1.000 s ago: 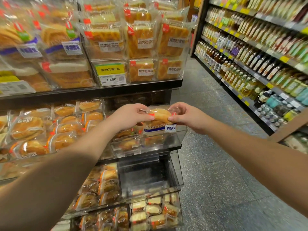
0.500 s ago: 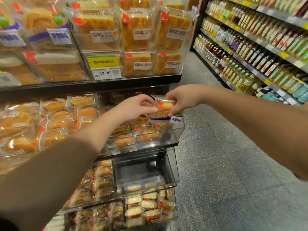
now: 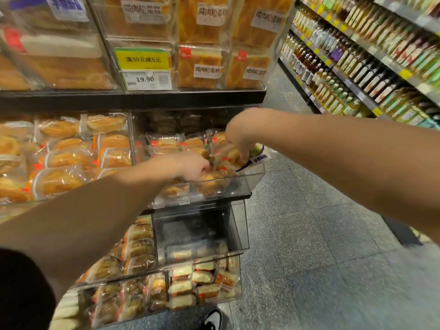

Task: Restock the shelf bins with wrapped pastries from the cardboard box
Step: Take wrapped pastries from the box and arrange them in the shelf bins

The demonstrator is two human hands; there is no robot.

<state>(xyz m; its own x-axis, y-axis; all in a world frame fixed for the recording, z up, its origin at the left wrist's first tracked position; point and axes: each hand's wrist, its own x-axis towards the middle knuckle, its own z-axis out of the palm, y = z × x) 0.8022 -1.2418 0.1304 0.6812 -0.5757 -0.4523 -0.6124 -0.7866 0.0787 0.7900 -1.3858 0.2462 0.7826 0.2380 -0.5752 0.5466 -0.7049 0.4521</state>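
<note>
A clear plastic shelf bin point(image 3: 252, 182) at the end of the middle shelf holds several wrapped pastries. My right hand point(image 3: 240, 136) reaches down into it from the right and pinches a wrapped pastry point(image 3: 234, 154) with a blue and white label, tilted against the bin's right side. My left hand point(image 3: 194, 169) is down in the front of the same bin, its curled fingers among the packs there; what they grip is hidden. The cardboard box is out of view.
Below stands a clear bin point(image 3: 238, 225) with a dark bare inside, and under it a bin of small wrapped cakes point(image 3: 204, 282). Bagged breads fill the shelf above point(image 3: 202, 65). A bottle rack point(image 3: 357, 75) lines the aisle's right side. My shoe point(image 3: 213, 319) shows on the speckled floor.
Both hands have lowered the labelled pastry from above the bin's front edge down into the bin. The view has dropped and moved closer to the shelf.
</note>
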